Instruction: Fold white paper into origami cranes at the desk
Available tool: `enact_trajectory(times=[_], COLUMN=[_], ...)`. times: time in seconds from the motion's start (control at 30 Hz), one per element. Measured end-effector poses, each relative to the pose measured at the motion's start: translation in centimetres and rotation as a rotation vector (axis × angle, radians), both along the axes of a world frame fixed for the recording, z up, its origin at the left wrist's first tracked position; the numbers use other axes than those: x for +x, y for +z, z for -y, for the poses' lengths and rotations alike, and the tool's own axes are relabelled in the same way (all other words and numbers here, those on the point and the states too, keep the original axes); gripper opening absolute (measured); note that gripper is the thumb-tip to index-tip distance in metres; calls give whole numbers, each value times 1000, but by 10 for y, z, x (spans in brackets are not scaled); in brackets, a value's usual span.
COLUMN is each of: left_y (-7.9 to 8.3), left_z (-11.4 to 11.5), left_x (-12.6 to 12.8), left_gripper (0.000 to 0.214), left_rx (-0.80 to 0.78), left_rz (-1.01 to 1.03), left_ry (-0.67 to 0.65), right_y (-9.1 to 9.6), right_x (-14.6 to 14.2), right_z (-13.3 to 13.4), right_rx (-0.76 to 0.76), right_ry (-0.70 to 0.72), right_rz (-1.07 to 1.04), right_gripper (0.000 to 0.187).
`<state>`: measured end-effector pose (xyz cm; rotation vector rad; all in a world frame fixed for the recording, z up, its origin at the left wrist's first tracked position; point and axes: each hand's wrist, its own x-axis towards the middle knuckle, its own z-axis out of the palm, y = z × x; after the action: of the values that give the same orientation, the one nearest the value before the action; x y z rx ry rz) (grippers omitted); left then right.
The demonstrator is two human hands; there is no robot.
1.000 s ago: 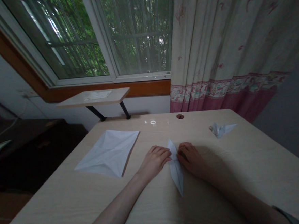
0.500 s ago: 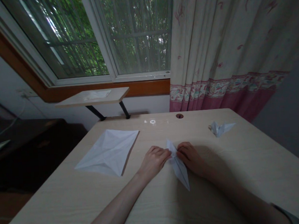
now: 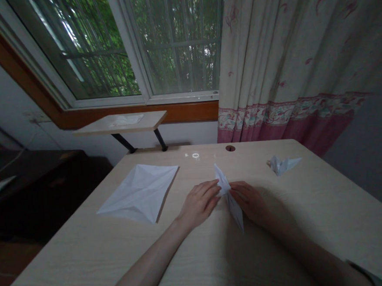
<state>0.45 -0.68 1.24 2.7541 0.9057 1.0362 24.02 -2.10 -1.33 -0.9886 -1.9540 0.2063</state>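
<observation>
A narrow piece of folded white paper (image 3: 235, 210) stands between my hands at the middle of the table, one point toward the window and one toward me. My left hand (image 3: 200, 203) pinches its left side near the middle, fingers bent together. From the other side, my right hand (image 3: 249, 200) grips the right edge with its fingertips. To the left lies a creased, opened-out white paper sheet (image 3: 142, 192), touched by neither hand. A folded paper crane (image 3: 280, 165) rests toward the back right.
The pale wooden table (image 3: 192, 256) has a round cable hole (image 3: 230, 148) near its back edge. A small raised shelf (image 3: 95, 127) holds white paper (image 3: 127, 120) at the back left. Behind the table hang a window and a patterned curtain (image 3: 257, 68).
My hands have shifted on the folded paper, and its upper point now reaches farther toward the window. The left fingers are straighter than before. The sheet and the crane stay in place.
</observation>
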Motion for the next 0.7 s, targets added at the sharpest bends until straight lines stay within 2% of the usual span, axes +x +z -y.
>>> enact_trajectory(times=[0.2,0.33,0.57,0.7], left_y=[3,1,-4,-1], left_z=[4,4,3,4], left_x=[-1,0,0,-1], left_gripper=[55,61,60,50], left_rx=[-51,44,166,188], left_rz=[116,194,200,128], left_ry=[-4,-42,-52,24], right_y=[16,24,26,27], right_x=[0,1,8,10], right_z=[10,16,18,17], right_rx=[180,229,325,379], right_ry=[-45,-78,-82,-68], right_rz=[91,159,281,404], right_gripper=[29,36,45,42])
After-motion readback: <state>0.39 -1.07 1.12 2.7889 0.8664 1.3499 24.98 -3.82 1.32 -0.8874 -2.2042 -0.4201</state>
